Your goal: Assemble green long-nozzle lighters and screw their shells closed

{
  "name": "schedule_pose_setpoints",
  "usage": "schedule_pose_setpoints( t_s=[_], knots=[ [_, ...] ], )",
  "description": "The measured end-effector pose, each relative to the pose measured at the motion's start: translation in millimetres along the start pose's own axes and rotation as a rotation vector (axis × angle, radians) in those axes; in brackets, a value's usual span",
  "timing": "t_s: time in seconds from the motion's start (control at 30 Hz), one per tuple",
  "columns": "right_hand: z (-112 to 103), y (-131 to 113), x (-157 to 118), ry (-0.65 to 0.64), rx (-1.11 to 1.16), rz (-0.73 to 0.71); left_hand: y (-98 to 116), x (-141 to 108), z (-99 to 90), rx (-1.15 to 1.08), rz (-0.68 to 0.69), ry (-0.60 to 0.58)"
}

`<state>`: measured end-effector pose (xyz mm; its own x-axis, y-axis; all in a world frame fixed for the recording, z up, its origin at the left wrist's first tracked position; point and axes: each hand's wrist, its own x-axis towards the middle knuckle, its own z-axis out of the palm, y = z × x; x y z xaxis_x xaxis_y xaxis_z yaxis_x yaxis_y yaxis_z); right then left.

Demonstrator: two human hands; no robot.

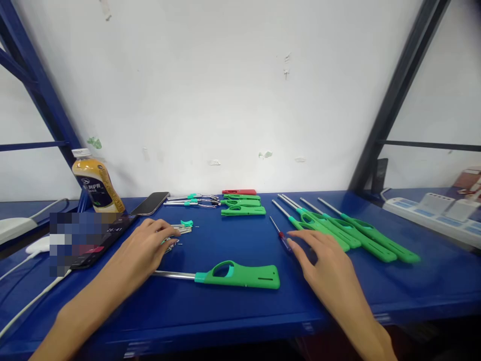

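A green lighter (244,276) with a metal tube lies flat at the front middle in the head view. My left hand (148,248) is over small metal parts (171,245), its fingers curled around them. Beside its fingertips lie more metal pieces and a teal part (187,223). A small screwdriver (281,234) with a red and clear handle points away from me. My right hand (326,260) is at the handle's end, thumb and index finger apart; contact is unclear. Several green lighters (368,235) lie side by side beyond my right hand.
Green shell halves (243,211), a red shell (239,191) and metal tubes with wires (191,203) lie along the back. On the left are a bottle (98,185), a phone (151,203), another phone (101,243) and white cables. A power strip (432,213) is at right.
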<state>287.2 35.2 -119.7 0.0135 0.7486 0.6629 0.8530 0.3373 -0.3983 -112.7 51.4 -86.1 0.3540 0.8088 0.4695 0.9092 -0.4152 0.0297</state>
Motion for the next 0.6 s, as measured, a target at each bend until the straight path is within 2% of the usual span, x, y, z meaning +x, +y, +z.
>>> schedule_pose_setpoints(
  t_s=[0.07, 0.13, 0.37, 0.6],
  knots=[
    [3, 3, 0, -0.059, -0.053, -0.039, -13, 1, 1.1, 0.005, -0.005, -0.030],
    [7, 4, -1, -0.115, -0.084, -0.062, -16, 2, 2.0, 0.015, -0.005, -0.060],
    [8, 4, -2, -0.142, -0.091, -0.055, 1, 17, 0.2, 0.103, 0.020, -0.155],
    [5, 0, -3, -0.099, -0.080, -0.002, 12, 25, 10.0, 0.185, 0.048, -0.144]
  ],
)
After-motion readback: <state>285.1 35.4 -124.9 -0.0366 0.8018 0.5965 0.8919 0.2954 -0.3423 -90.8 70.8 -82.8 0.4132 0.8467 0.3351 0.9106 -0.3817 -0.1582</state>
